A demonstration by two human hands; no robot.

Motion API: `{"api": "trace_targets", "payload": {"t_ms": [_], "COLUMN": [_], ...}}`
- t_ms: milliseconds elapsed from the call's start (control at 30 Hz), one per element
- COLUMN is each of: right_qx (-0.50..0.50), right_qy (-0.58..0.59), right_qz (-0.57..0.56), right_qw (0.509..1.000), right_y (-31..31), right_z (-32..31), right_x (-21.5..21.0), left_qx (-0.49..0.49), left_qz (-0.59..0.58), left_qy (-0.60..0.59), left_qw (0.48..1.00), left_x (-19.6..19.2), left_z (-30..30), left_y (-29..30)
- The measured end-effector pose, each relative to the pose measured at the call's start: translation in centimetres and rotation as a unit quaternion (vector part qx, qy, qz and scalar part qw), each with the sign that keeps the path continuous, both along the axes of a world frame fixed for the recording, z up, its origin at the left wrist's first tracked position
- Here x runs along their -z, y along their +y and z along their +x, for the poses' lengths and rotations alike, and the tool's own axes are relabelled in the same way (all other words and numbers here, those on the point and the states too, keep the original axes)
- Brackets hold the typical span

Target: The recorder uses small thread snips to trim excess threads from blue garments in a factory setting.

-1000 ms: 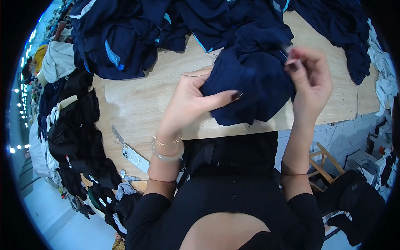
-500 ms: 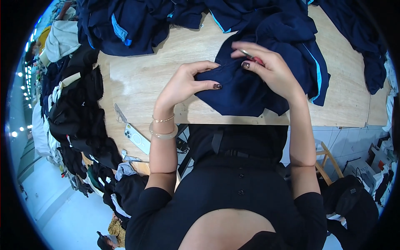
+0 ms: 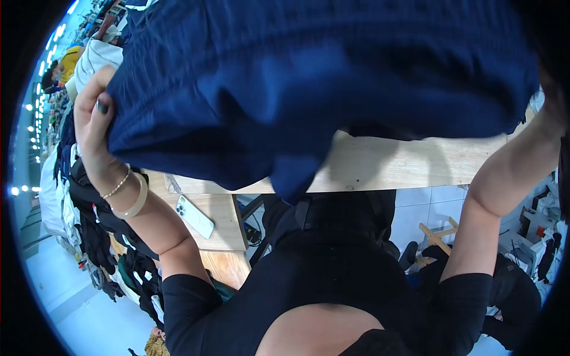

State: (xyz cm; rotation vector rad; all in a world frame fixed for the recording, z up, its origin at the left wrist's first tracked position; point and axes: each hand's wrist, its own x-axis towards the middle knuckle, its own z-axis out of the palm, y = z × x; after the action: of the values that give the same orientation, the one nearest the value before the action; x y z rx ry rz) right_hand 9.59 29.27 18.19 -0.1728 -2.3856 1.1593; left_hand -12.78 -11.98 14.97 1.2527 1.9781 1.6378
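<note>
Holding a navy garment (image 3: 309, 77) aloft, close to the camera and over the wooden surface (image 3: 404, 163), with gathers along its upper part and a loose fold hanging near the middle. Pinching its left edge with the fingers of the left hand (image 3: 95, 124), thumb toward the camera. Holding the right hand (image 3: 551, 98) out at the far right end; impossible to judge the grasp of those fingers, lost in shadow at the dark rim. Probably best done with both ends level, a firm pinch on the gathered part and even tension, enough to smooth the folds without stretching the cloth. No label, brand mark or legible lettering on the navy cloth, partly blurred. Beyond, on the surface at left, a pale phone (image 3: 195, 216), back upward, without readable writing. Farther out, heaped dark clothes (image 3: 95, 237) at left, and at lower right black cloth (image 3: 519, 285), bearing nothing legible. Farthest, at upper left, a person in yellow (image 3: 71, 59).
</note>
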Motion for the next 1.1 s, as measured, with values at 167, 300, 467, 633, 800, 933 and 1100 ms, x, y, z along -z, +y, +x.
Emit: {"api": "trace_targets", "payload": {"t_ms": [167,300,467,633,800,933,1100], "right_qx": [-0.157,-0.031,0.144,-0.084,0.0,-0.01,0.001], "right_qy": [-0.221,-0.22,0.03,0.042,0.023,0.026,0.017], "right_qz": [-0.146,-0.073,-0.006,-0.38,-0.367,-0.395,-0.361], "right_qw": [0.951,0.972,0.989,0.92,0.93,0.918,0.933], "right_y": [-2.3,-2.5,-5.0,-9.8,-6.6,-5.7,-6.2], "right_z": [0.6,-2.2,-1.6,-2.8,-4.9,-5.3,-5.2], "right_x": [8.6,26.4,23.5,22.7,29.9,30.5,30.6], "left_qx": [0.048,-0.098,-0.299,-0.114,-0.094,-0.068,-0.091], "left_qz": [-0.285,-0.34,-0.242,-0.104,-0.187,-0.176,-0.153], "left_qy": [-0.013,0.106,0.322,0.116,0.177,0.165,0.22], "left_qw": [0.957,0.929,0.865,0.981,0.962,0.968,0.959], "left_x": [8.1,19.8,18.4,20.0,25.2,25.0,25.1], "left_z": [1.9,3.7,8.6,11.4,8.2,7.7,8.7], "left_y": [3.3,5.4,9.0,13.2,11.4,11.2,12.1]}}
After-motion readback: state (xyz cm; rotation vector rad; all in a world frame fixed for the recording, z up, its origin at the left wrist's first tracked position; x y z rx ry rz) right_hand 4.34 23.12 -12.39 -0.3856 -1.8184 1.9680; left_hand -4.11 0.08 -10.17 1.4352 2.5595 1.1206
